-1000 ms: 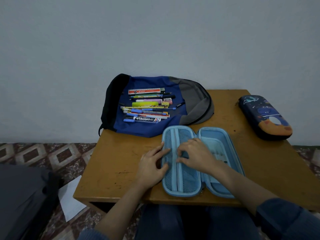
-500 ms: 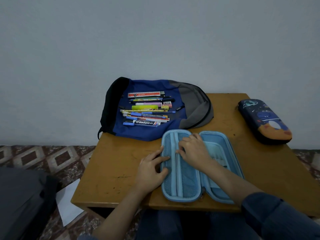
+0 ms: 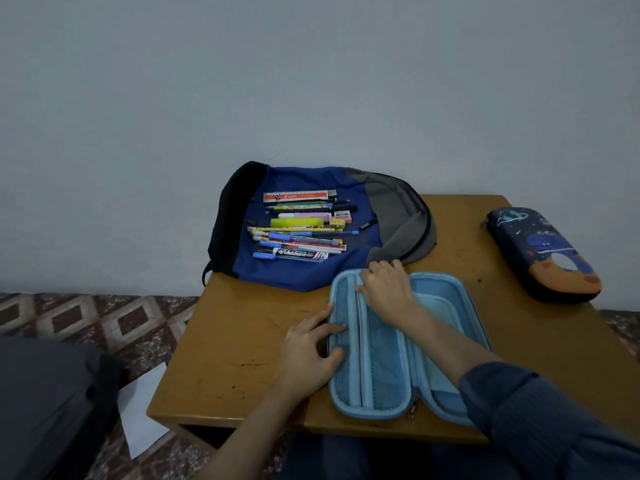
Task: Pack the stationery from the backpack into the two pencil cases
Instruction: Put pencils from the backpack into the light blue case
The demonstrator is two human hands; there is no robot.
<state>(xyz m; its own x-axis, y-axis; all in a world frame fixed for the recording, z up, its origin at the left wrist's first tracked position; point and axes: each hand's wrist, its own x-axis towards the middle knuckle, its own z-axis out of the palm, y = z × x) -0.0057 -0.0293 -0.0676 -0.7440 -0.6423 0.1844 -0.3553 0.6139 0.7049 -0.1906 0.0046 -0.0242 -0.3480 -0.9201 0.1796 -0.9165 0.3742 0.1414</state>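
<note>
On the wooden table (image 3: 242, 341) my left hand (image 3: 308, 355) lies flat, fingers spread against the left rim of the open blue pencil case (image 3: 377, 358). My right hand (image 3: 388, 289) bends over its far mesh end; I cannot tell whether it pinches anything. The stationery (image 3: 298, 230) lies on the backpack (image 3: 398, 209) behind, and the dark pencil case (image 3: 543, 254) sits well to the right. Beyond are a patterned floor (image 3: 86, 317) and a plain wall (image 3: 311, 81).

A: What lies on the wooden table (image 3: 225, 341)?

B: A blue pencil case (image 3: 377, 362), opened flat near the front edge, with its mesh half on the left.

A: And the hands?

B: The left hand (image 3: 308, 351) lays straight fingers across the case's left rim. The right hand (image 3: 388, 289) curls its fingers over the far end of the mesh half.

A: Behind them?

B: A backpack (image 3: 398, 209) lies flat against the wall (image 3: 311, 81), with pens and markers (image 3: 298, 233) spread on top. A dark pencil case (image 3: 543, 254), closed, sits well apart on the right.
</note>
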